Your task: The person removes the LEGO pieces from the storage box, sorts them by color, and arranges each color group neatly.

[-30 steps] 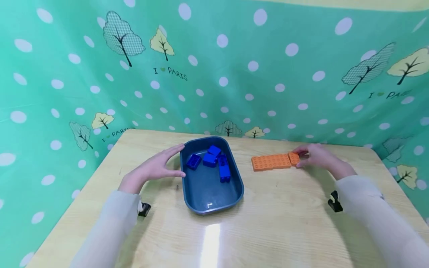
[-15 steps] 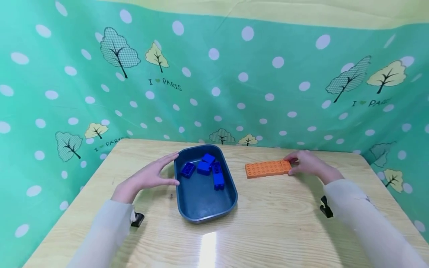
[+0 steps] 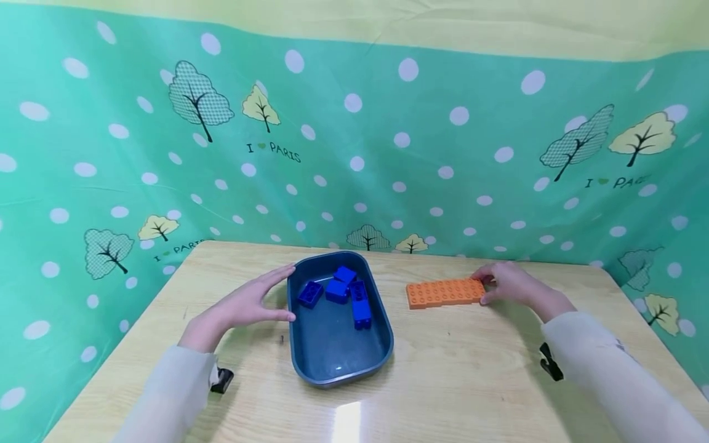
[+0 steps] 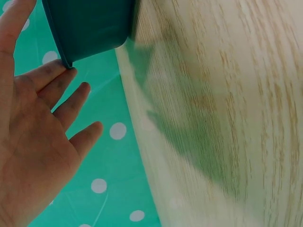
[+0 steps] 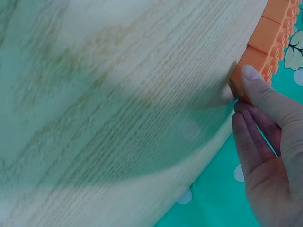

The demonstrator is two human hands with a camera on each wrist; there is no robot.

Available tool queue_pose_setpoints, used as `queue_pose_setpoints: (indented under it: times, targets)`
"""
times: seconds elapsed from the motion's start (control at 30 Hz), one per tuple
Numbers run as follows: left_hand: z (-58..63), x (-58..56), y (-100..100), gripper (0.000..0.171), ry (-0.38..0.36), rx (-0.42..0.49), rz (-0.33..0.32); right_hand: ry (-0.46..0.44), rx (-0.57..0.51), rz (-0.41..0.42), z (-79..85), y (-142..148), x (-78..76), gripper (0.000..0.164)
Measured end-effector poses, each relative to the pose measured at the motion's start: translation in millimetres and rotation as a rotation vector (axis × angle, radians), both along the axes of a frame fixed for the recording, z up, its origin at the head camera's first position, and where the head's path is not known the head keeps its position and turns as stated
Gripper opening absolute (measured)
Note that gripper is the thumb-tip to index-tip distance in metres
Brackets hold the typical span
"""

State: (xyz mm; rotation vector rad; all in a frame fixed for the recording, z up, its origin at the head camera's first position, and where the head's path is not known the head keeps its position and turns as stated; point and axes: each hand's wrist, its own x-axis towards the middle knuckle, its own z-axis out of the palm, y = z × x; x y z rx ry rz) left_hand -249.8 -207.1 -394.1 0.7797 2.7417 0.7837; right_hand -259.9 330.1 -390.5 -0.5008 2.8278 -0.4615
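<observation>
Where the dotted green cloth [image 3: 327,111] drops behind the wooden table [image 3: 443,381], a dark blue tray [image 3: 327,344] sits left of the middle. The left hand [image 3: 242,307] is spread beside it, fingertips touching its rim. The right hand [image 3: 512,287] pinches the near end of the orange brick row [image 3: 443,293] between thumb and fingers — the row lies flat on the table, right of the tray. Squaring up those pieces looks like the step in hand; the next move probably calls for light, straight pressure. Smallest are the blue bricks [image 3: 336,291], bunched in the tray's farther half — apparently unattended.
</observation>
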Motion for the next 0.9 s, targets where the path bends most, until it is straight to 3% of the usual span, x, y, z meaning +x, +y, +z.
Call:
queue_pose_setpoints:
  times: [0.23, 0.47, 0.67, 0.9]
  targets:
    - [1.6, 5.7, -2.8, 0.100, 0.002, -0.041, 0.009, 0.028, -0.010, 0.020, -5.6, -2.9, 5.3, 0.055]
    - [7.9, 2.0, -5.6, 0.101, 0.014, -0.064, 0.010, 0.054, 0.008, 0.000, -8.0, -7.0, 4.1, 0.057]
    - [4.4, 4.4, -6.0, 0.101, -0.005, -0.058, 0.006, 0.047, 0.027, 0.008, -12.7, -8.2, 5.7, 0.060]
    - [4.8, -4.3, 1.5, 0.101, -0.011, -0.055, 0.005, 0.021, -0.013, -0.024, -10.4, -0.9, 3.0, 0.080]
